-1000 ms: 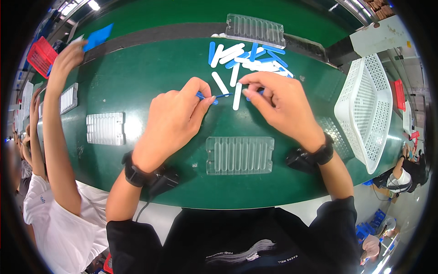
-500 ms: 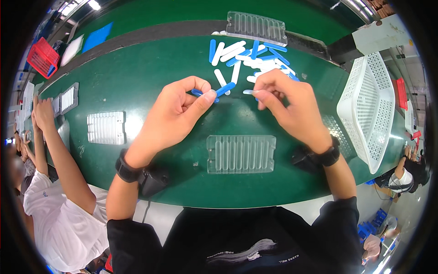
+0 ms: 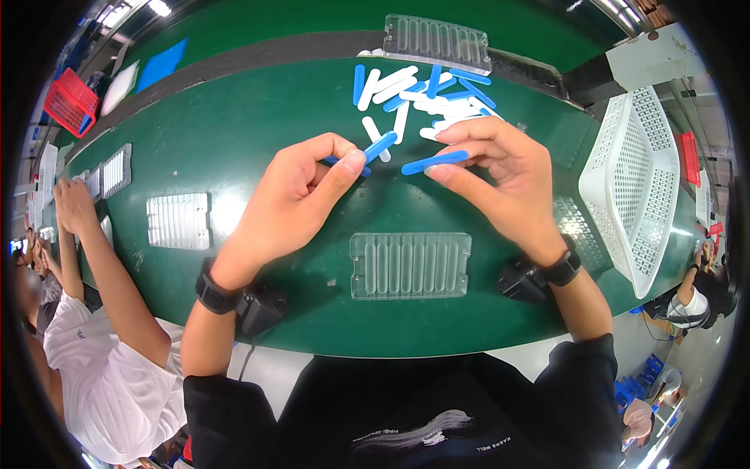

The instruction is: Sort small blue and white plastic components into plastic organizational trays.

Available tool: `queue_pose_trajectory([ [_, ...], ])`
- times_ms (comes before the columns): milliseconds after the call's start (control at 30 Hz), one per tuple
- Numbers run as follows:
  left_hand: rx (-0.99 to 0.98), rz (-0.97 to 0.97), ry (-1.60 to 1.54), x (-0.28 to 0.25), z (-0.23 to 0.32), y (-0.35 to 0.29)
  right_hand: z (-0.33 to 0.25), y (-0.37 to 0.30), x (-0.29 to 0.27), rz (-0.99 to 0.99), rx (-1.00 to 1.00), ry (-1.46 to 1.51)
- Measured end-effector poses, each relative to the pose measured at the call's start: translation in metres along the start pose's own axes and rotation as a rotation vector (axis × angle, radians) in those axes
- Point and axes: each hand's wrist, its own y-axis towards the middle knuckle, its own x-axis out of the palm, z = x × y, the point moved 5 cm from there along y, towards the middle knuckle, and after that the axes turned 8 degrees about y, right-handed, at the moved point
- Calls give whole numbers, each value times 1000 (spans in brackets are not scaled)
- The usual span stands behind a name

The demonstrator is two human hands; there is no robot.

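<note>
My left hand is closed, with a blue rounded plastic strip pinched between thumb and forefinger. Another blue piece shows under those fingers, partly hidden. Across from it, my right hand pinches a second blue strip, its grooved face turned up and its end pointing toward the left hand. Beyond both hands lies a loose heap of white and blue strips. Nearer my body, between my forearms, a clear grooved tray rests flat on the green table.
A similar clear tray stands at the table's far edge, and another lies to the left. A white perforated basket is tilted at the right. A co-worker's arm reaches in at far left; a red basket sits beyond.
My right hand has moved slightly back from the heap and now shows a blue strip, where a pale piece showed at its fingertips. The left hand keeps its grip.
</note>
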Motion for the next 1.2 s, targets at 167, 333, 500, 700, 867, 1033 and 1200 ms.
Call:
queue_pose_trajectory([
  [167, -18, -48, 54, -1, 3, -1, 0, -1, 0, -23, 82, -61],
  [333, 122, -133, 338, -13, 14, -7, -20, -5, 6, -219, -220, -533],
  [500, 345, 7, 900, 2, 51, -46, -42, -43, 44, -409, -481, -947],
  [700, 329, 4, 1025, 37, 35, -70, -38, -68, 65, -369, -401, -996],
  [867, 380, 349, 1010, 30, 37, -90, -43, -76, 69, -434, -342, -992],
  [1033, 271, 378, 931, 18, 17, -102, -39, -92, 76, -521, -523, -1186],
  [1200, 130, 388, 1009, 24, 14, -105, -37, -81, 71, -590, -568, -1062],
])
